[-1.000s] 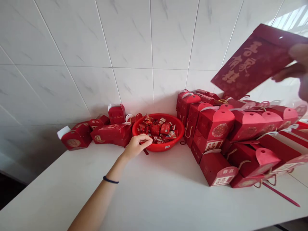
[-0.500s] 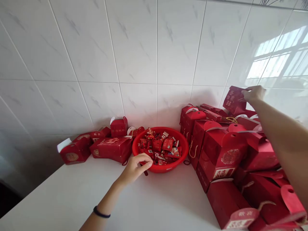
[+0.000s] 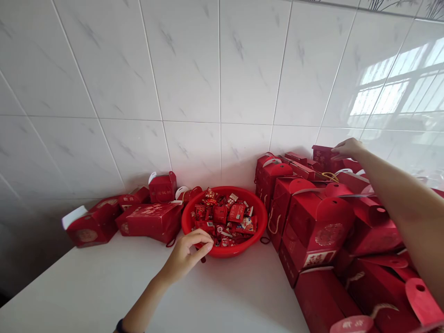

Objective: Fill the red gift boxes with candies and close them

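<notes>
- Looks like smooth red plastic, softly glossy along the rim, on the basin (image 3: 239, 252).
- Shiny, crinkled film or foil around the wrapped pieces (image 3: 219, 214) inside.
- Smooth, low-sheen red card on the stacked boxes (image 3: 321, 210).
- White, paper-like face on a raised flap (image 3: 74, 216).
- Twisted, rough-looking cord in the handles (image 3: 275, 224).
- Smooth, pale, faintly reflective tabletop (image 3: 243, 289).
- Glossy, glazed-looking wall tiles (image 3: 190, 69), marbled in grey, almost mirror-bright at right.
</notes>
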Demonstrator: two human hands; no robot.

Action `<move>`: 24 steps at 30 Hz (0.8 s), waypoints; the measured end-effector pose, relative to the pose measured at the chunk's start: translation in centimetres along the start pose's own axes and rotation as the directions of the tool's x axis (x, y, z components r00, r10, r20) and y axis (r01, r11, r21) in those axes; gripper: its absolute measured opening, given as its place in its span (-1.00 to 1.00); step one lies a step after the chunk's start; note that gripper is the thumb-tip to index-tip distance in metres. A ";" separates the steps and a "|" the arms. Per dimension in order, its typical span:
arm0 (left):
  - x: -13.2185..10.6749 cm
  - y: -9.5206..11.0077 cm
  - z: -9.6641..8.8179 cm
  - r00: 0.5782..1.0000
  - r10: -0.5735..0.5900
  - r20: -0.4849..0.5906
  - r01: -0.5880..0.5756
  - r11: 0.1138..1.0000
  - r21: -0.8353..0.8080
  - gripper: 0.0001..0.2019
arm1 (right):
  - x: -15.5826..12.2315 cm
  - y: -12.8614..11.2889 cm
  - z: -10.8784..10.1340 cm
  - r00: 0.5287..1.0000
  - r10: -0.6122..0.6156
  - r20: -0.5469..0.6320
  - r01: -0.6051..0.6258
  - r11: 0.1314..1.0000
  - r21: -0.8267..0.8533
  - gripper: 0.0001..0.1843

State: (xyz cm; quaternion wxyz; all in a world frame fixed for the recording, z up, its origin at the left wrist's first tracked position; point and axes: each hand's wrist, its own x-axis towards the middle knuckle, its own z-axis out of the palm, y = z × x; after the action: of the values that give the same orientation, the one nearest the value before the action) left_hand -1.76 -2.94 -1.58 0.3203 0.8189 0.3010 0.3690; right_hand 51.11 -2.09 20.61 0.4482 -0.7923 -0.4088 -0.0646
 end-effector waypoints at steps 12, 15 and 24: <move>0.1 0.4 0.1 1.000 0.006 -0.017 -0.006 1.000 0.010 -0.78 | -0.6 -0.7 1.0 0.925 0.262 0.275 -0.225 0.961 -0.160 -0.78; 0.1 0.5 0.1 1.000 0.004 -0.016 -0.003 1.000 0.011 -0.77 | -0.7 -1.1 1.0 0.928 0.256 0.270 -0.211 0.960 -0.187 -0.79; 0.1 0.1 0.1 1.000 0.020 -0.007 -0.020 1.000 0.003 -0.78 | -2.2 -2.5 0.2 0.953 0.225 0.202 -0.200 0.970 -0.138 -0.77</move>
State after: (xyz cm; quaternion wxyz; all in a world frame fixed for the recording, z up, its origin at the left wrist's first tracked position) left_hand -1.64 -2.95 -1.51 0.3144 0.8210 0.2946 0.3746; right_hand 47.82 -2.54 21.08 0.3586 -0.8588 -0.3628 0.0467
